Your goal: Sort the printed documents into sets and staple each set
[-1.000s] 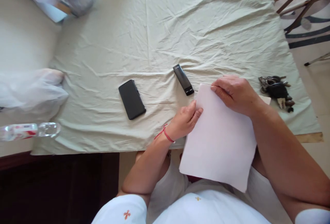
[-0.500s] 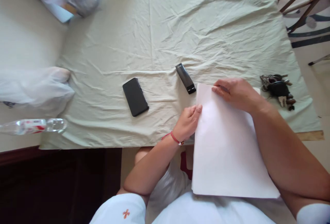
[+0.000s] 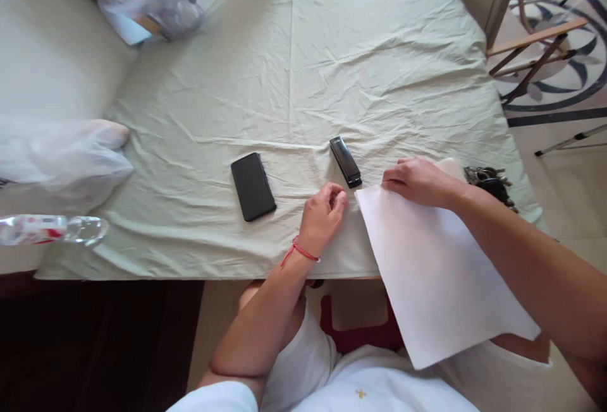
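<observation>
A stack of white paper [image 3: 441, 273] slopes from the table edge down over my lap, its top left corner near the stapler. My right hand [image 3: 420, 181] grips the upper edge of the sheets, fingers curled over them. Just left of the paper, my left hand [image 3: 325, 213] is apart from it, fingers curled in toward the thumb, and no object shows in them. Beyond that hand lies a black stapler [image 3: 346, 161], angled on the cloth. A red string bracelet [image 3: 306, 249] circles my left wrist.
A black phone [image 3: 253, 186] lies on the pale green tablecloth [image 3: 213, 102]. Keys [image 3: 490, 183] sit right of the paper, partly behind my right hand. A plastic bottle [image 3: 52, 230] and white bag [image 3: 61, 153] are at the left; a folding chair [image 3: 531, 39] stands at the right.
My left hand has let go of the paper's left edge and moved a little left. The paper has tilted, its lower end swinging right. The camera view has shifted.
</observation>
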Demonstrator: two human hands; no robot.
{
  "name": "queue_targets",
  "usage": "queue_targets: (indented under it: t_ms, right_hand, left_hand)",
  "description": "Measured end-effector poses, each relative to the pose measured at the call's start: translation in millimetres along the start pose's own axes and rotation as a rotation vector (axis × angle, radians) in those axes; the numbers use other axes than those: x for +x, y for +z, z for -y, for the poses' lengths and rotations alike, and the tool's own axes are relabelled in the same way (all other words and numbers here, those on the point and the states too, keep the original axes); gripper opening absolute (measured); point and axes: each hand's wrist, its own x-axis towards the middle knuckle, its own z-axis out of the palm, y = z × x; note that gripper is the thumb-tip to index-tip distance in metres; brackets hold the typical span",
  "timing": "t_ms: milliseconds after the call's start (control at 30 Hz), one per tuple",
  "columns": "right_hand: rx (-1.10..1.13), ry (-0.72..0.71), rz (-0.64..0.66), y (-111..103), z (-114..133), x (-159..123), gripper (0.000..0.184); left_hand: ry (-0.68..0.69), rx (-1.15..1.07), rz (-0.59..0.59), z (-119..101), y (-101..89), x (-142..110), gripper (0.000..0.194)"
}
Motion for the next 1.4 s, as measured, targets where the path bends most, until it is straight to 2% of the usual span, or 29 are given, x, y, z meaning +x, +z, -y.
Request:
queue_targets:
  t_ms: [100,200,300,400,667,900,1067,1267,1400]
  right_hand:
    - [-0.076,-0.079,0.045,-3,7,12,0.031]
    - [-0.114,-0.128,0.057,-3,9,21,0.031]
    - [-0.109,-0.144,0.064,-3,8,28,0.029]
    - [-0.121,-0.165,0.072,-6,7,32,0.029]
    - [-0.163,-0.198,0.043,-15,9,42,0.028]
    - [-0.17,-0.176,0.031,-17,4,43,0.026]
    - [-0.151,-0.151,0.025,-17,1,43,0.027]
    - [-0.131,-0.132,0.039,-16,0,42,0.026]
    - [-0.126,-0.13,0.036,-15,-2,41,0.027]
  left_hand:
    - [0.232,0.1,-0.222,5,-1.5,4,0.019]
    - [0.479,0.222,-0.337,8,-1.5,8,0.031]
    - [0.6,0.295,-0.328,10,-2.9,12,0.052]
    - [0.644,0.299,-0.262,13,-3.5,16,0.06]
    - [0.71,0.295,-0.196,24,0.6,24,0.066]
    - [0.67,0.4,-0.155,20,-3.1,24,0.066]
    - [0.583,0.519,-0.112,14,-7.2,22,0.07]
    - [0.6,0.531,-0.114,13,-9.9,24,0.069]
    - [0.548,0.569,-0.068,11,-8.9,25,0.067]
